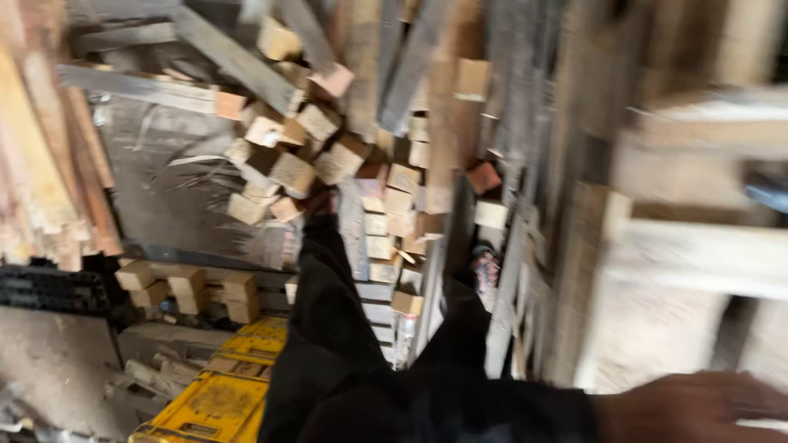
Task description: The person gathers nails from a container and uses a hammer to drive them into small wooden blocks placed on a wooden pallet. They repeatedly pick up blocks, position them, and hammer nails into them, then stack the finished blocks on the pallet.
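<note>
I see my right hand [698, 406] low at the near right, blurred, its grip impossible to tell. My black sleeve [345, 344] reaches far into rough square-cut timber ends [328, 156]. A scuffed yellow plastic case [217, 402] lies near left.

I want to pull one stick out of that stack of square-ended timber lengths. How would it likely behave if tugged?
The timber lengths look like stiff, solid wood, so one would probably slide out rigid rather than bend. They lie crossed and loosely piled, ends at uneven angles, so neighbours may shift or tumble. The rough-sawn ends suggest a good grip, not a slippery one. The right hand is blurred at the frame's lower edge.
</note>
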